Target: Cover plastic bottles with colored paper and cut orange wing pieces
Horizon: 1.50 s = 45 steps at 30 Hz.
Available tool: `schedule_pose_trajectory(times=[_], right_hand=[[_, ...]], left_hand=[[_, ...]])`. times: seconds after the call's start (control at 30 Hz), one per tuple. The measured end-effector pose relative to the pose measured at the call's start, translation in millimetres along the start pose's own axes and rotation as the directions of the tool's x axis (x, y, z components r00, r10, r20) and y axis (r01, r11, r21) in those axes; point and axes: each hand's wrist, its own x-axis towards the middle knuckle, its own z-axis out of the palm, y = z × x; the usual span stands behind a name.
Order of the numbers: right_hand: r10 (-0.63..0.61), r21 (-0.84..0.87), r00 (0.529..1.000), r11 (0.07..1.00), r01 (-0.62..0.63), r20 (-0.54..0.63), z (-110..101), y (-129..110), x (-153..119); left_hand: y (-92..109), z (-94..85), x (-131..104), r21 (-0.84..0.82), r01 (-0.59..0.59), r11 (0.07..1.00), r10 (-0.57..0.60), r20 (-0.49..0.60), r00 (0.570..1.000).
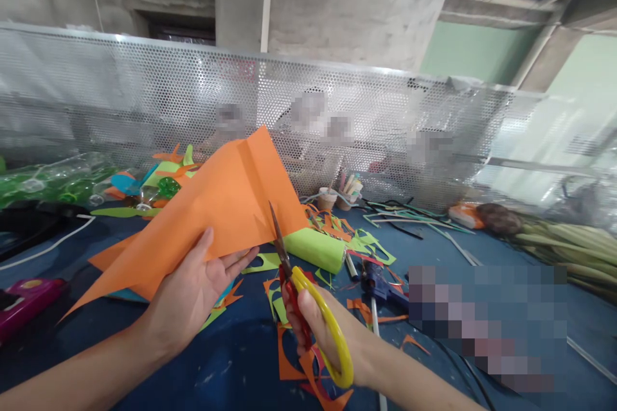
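My left hand (195, 279) holds a large sheet of orange paper (226, 205) from below, thumb on its near face and fingers behind it. The sheet bends and carries a fold near its right end. In my right hand (322, 321) is a pair of scissors (332, 334) with yellow and red handles, fingers wrapped round the grips. Its blades point up and sit at the lower edge of the paper, near the fold. Under my hands lie orange and green paper scraps (289, 359). Just behind the blades is a roll of green paper (315, 250).
A blue glue gun (380, 282) lies to the right, and a magenta tool (29, 305) at the left edge. Green plastic bottles (53, 183) stand back left. Cups of sticks (349, 196) and dried husks (569, 244) are farther back. A perforated metal screen (193, 90) borders the table.
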Motion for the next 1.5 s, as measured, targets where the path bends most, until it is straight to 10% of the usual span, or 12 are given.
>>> schedule_pose_trajectory(times=[1.5], right_hand=[[-0.013,-0.053,0.984,0.999,0.004,-0.178,4.1,-3.7,9.4]], left_hand=[[0.9,-4.5,1.8,-0.087,0.013,0.996,-0.011,0.024,1.0]])
